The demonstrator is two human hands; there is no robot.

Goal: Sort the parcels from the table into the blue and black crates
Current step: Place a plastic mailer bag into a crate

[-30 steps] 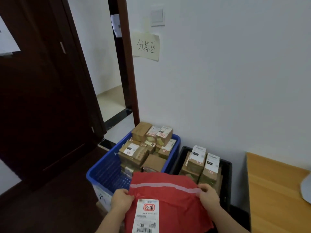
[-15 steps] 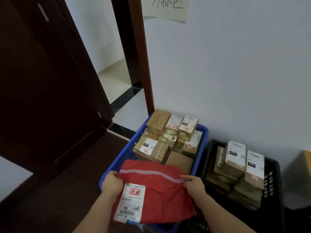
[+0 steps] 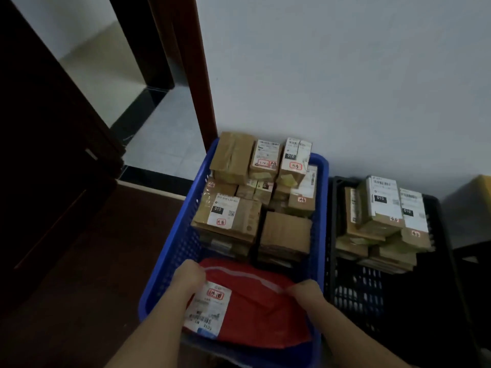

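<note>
A red soft parcel with a white shipping label lies low in the near end of the blue crate. My left hand grips its far left corner. My right hand pinches its far right edge. Behind the red parcel the blue crate holds several stacked cardboard boxes. The black crate stands right beside it on the floor, with several labelled cardboard boxes piled in its far half.
Both crates sit against a white wall. A dark wooden door and a brown door frame are to the left. A yellow-brown table corner shows at the right edge.
Both hands have lowered the red parcel from above the crates down into the near end of the blue crate. The view has tilted downward and moved closer.
</note>
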